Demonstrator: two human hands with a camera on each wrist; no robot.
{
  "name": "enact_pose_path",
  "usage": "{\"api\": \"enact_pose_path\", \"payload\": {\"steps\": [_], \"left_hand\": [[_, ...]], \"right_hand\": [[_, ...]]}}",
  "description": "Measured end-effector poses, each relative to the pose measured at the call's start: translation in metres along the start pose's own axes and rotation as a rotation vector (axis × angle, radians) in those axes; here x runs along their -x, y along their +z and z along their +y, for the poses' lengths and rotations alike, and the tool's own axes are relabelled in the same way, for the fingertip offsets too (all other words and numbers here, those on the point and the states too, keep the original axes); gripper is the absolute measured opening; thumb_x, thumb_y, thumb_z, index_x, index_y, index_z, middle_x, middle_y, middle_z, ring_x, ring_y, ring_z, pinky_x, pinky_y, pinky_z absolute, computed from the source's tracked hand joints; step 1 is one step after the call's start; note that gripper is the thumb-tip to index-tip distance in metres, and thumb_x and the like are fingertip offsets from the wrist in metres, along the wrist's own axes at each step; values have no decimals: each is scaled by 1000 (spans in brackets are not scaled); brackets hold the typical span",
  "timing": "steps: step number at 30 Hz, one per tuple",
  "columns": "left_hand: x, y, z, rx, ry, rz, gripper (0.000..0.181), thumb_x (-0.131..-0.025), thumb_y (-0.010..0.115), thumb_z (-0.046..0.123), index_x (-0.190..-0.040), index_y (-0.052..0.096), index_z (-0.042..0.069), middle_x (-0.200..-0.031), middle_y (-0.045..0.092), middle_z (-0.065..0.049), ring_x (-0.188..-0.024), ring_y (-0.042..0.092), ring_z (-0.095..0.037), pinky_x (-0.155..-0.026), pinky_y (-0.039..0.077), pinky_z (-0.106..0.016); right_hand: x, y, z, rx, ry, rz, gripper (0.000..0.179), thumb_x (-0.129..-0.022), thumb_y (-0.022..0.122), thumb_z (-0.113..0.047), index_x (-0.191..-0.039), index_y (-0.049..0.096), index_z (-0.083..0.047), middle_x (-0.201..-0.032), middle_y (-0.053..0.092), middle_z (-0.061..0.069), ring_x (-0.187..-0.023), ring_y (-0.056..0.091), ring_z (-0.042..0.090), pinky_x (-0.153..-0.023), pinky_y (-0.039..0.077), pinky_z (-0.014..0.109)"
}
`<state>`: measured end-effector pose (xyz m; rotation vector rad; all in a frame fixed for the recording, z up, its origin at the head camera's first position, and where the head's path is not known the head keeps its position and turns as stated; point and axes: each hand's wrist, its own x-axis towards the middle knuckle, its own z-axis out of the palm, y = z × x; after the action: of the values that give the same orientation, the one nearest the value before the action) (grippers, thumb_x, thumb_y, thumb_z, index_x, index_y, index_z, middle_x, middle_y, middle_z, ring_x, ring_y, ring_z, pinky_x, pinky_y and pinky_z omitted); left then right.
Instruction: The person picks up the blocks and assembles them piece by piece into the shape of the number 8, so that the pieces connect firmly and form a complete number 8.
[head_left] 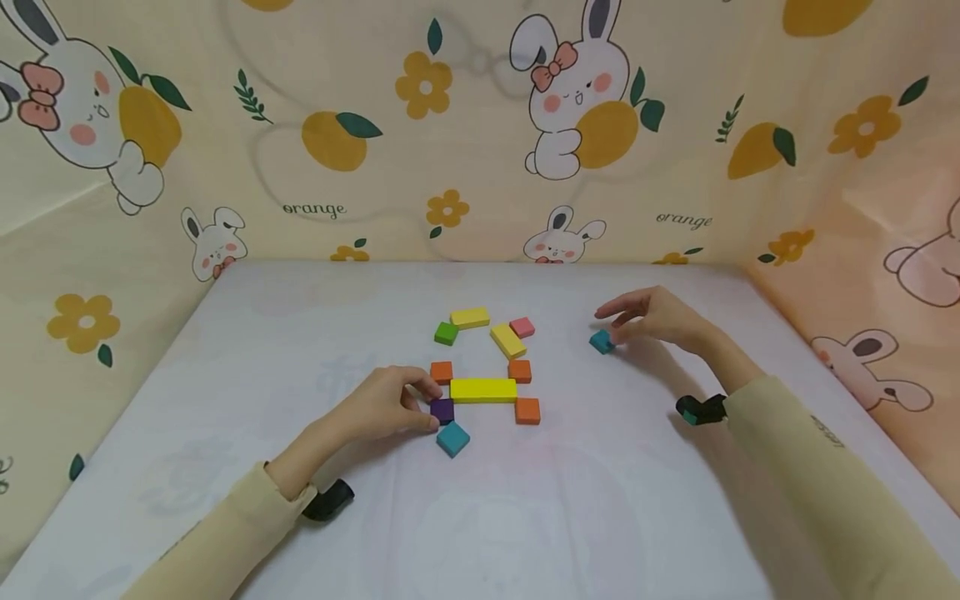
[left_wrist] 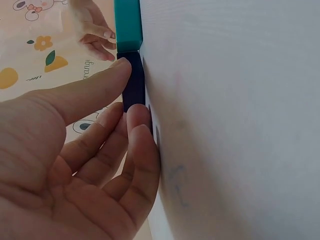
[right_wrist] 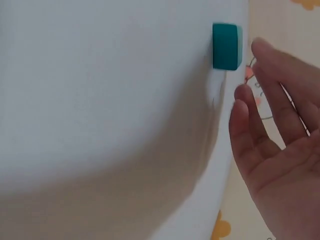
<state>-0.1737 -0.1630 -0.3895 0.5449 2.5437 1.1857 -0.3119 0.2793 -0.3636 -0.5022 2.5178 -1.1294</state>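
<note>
My left hand (head_left: pixel 386 402) pinches a purple block (head_left: pixel 442 411) between thumb and fingers at the left end of a yellow bar (head_left: pixel 483 391). In the left wrist view the thumb lies along the dark purple block (left_wrist: pixel 133 82), and a teal block (left_wrist: pixel 128 25) adjoins its end. From the head, that teal block (head_left: pixel 453 439) sits turned at an angle just below the purple one. Over on the right, my right hand (head_left: pixel 660 318) hovers beside another teal block (head_left: pixel 602 342). The right wrist view has this block (right_wrist: pixel 226 46) apart from the loosely bent fingers (right_wrist: pixel 240 117).
Orange blocks (head_left: pixel 519 372) stand around the yellow bar. Farther back lie a green block (head_left: pixel 446 333), a pink block (head_left: pixel 522 327) and two yellow blocks (head_left: pixel 470 317). A patterned cloth (head_left: pixel 480 150) walls off the white table (head_left: pixel 600 500) at the back and sides.
</note>
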Motion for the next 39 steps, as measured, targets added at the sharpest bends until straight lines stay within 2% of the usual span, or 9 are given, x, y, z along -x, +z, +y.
{"api": "enact_pose_path", "payload": {"steps": [6,10,17,24,32,39], "left_hand": [[1,1,1,7,2,-3,32,-80,84,16,-106,68,11,-101,66,1,-72,61,-16,-72,52,-32],[1,1,2,7,-6,-6,31,-79,84,16,-106,68,11,-101,66,1,-72,61,-16,-72,52,-32],[-3,3,2,11,13,-5,31,-80,84,15,-106,68,11,-101,66,1,-72,61,-16,-71,52,-32],[-4,7,2,11,22,-9,31,-80,84,16,-106,68,11,-100,66,1,-72,61,-16,-72,52,-32],[0,6,0,13,0,11,31,-79,84,16,-106,67,12,-101,65,1,-72,61,-16,-72,52,-31],[4,5,0,26,-6,14,31,-80,84,16,-106,67,12,-102,65,1,-73,62,-16,-72,52,-31]], "right_hand": [[-3,2,9,-4,4,-76,50,-79,84,-14,-125,67,-13,-123,66,3,-120,54,27,-106,32,54],[-6,5,15,-21,2,-83,49,-76,86,-14,-122,69,-12,-121,67,3,-121,54,27,-105,37,49],[-5,8,12,0,-10,-32,44,-76,86,-10,-117,71,-8,-116,68,8,-113,56,30,-101,40,49],[-7,14,7,176,33,59,35,-72,89,-10,-105,76,-11,-113,68,6,-108,57,28,-97,43,49],[-15,14,-1,293,31,69,33,-70,91,-14,-101,79,-17,-112,70,4,-106,59,26,-92,47,47],[-19,14,-1,297,34,77,35,-68,92,-18,-101,79,-17,-110,71,3,-108,59,25,-92,47,47]]}}
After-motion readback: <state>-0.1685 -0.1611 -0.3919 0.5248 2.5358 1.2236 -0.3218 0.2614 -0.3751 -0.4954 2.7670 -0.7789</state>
